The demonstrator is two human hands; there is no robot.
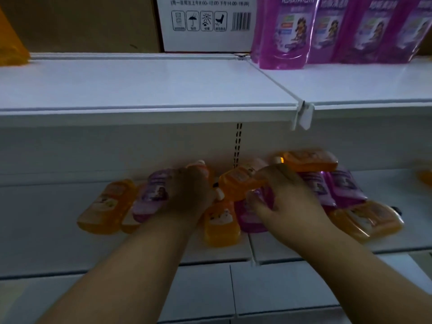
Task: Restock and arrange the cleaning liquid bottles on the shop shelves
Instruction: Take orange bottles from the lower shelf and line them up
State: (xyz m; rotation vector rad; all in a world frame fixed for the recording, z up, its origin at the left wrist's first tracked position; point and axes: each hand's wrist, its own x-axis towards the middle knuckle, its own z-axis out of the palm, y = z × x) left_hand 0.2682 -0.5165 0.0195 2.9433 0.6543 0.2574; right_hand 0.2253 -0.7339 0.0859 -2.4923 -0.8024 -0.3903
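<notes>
- Both arms reach into a dim lower shelf [46, 230] where orange and purple bottles lie jumbled on their sides.
- The left hand [189, 190] curls around a purple bottle [153, 195].
- The right hand [287, 197] grips an orange bottle [238, 183], lifted above the pile.
- On the upper shelf [140, 90], purple refill pouches [287, 31] stand beside a white carton [205, 22].

White carton [205, 22] with handling icons, barcode — brown cardboard box [79, 22] just beside, left.
</notes>
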